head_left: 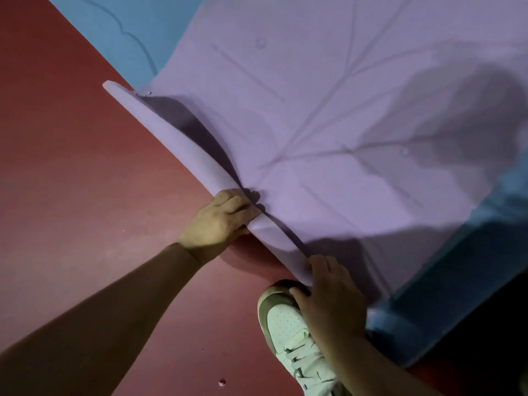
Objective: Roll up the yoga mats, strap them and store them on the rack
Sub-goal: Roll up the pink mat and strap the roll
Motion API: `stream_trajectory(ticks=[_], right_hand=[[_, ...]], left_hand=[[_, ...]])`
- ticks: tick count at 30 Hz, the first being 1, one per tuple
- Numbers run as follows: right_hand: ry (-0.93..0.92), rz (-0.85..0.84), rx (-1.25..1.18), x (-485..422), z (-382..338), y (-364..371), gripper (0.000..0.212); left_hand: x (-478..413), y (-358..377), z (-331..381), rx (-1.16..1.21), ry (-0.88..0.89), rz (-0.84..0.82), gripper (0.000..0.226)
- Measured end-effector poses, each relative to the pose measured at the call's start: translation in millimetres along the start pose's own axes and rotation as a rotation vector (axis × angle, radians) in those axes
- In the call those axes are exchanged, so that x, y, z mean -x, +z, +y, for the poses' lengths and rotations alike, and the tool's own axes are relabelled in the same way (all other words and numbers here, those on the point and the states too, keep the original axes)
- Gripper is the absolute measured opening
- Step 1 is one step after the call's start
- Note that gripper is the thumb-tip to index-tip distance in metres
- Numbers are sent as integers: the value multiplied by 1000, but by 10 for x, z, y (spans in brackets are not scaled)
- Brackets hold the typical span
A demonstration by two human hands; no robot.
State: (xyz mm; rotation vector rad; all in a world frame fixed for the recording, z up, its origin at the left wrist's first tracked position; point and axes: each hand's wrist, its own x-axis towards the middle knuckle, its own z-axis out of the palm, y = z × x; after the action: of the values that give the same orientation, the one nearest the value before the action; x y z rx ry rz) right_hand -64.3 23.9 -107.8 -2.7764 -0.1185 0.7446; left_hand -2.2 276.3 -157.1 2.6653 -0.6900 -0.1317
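The purple mat [328,110] lies on the red floor [71,167], stretching away to the upper right over a blue mat [123,30]. Its curled near edge runs diagonally. The left hand [220,221] and right hand [328,295] curl their fingers round it, with a white shoe [285,324] just beside the right.

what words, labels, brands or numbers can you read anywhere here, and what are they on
None: no readable text anywhere in this view.
Purple mat: only pressed-in straight lines and small circles, no letters or numbers.
Blue mat: a curved outline drawing, no words.
White shoe: no brand mark or label can be made out.
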Motion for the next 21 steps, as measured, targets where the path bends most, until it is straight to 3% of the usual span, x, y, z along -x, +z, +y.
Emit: stream_trajectory(ticks=[7, 11, 15, 17, 21], right_hand=[[30, 38, 1, -43, 8, 100, 58], [25, 89, -20, -75, 32, 95, 43], [-21, 112, 4, -83, 53, 43, 38], [-32, 105, 1, -94, 52, 19, 39], [-18, 87, -101, -88, 127, -91, 33]], left_hand=[[-127, -16, -112, -104, 130, 64, 46], [-253, 17, -221, -241, 213, 64, 48], [-171, 51, -258, -438, 140, 57, 50], [-180, 51, -271, -419, 112, 68, 57], [-378, -49, -374, -268, 216, -12, 71]])
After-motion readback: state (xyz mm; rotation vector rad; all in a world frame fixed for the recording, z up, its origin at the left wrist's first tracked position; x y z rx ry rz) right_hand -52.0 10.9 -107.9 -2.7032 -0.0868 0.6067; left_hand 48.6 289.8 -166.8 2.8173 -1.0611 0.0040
